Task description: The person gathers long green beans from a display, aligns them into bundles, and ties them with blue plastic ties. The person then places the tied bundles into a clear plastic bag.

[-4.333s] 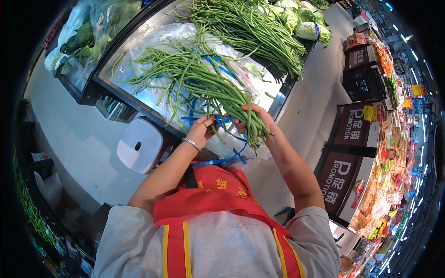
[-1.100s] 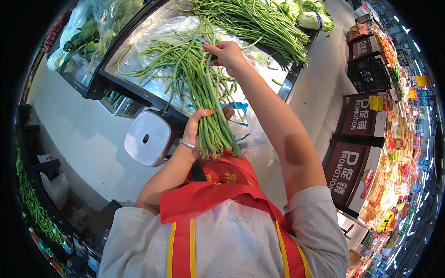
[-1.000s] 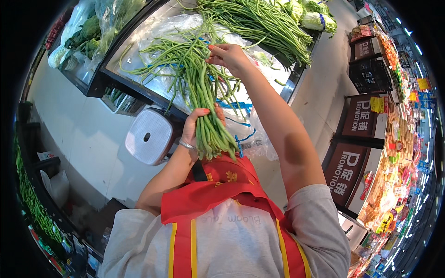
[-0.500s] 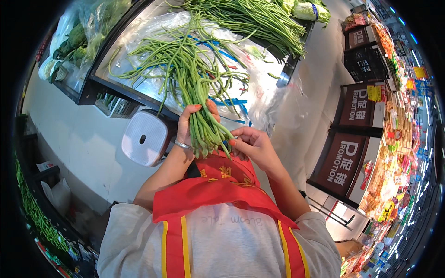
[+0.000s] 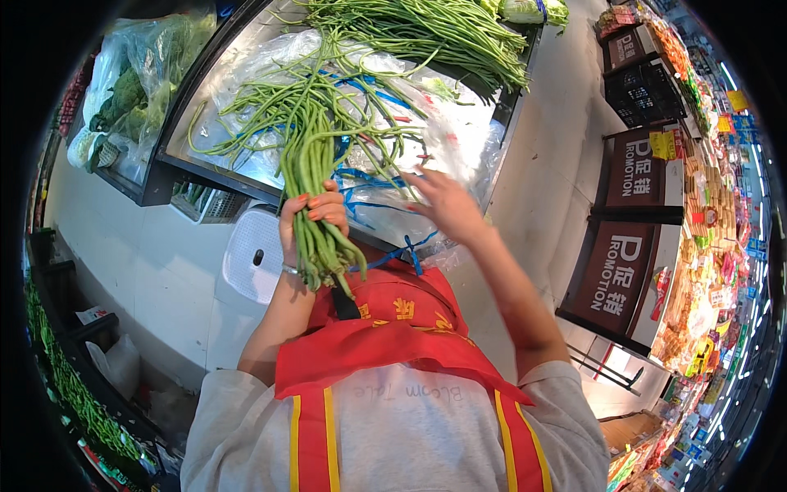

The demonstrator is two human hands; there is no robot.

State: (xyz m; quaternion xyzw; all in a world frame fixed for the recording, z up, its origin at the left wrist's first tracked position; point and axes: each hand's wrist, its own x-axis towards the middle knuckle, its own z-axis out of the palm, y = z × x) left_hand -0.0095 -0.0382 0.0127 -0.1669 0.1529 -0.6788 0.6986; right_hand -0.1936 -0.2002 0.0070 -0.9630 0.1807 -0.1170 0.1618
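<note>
Green beans are bunched in the left hand's gripping fingers. Blue ties lie loose; the right hand's blurred fingers spread, apparently empty.

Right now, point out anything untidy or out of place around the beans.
The blue ties look untidy: they lie tangled on the plastic beside the held beans, and one strand trails near the apron. I see no clear spill or damage.

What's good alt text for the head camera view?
The left hand grips a bunch of long green beans, their far ends fanned over a display tray; the right hand hovers open nearby. A bean pile lies farther back.
</note>
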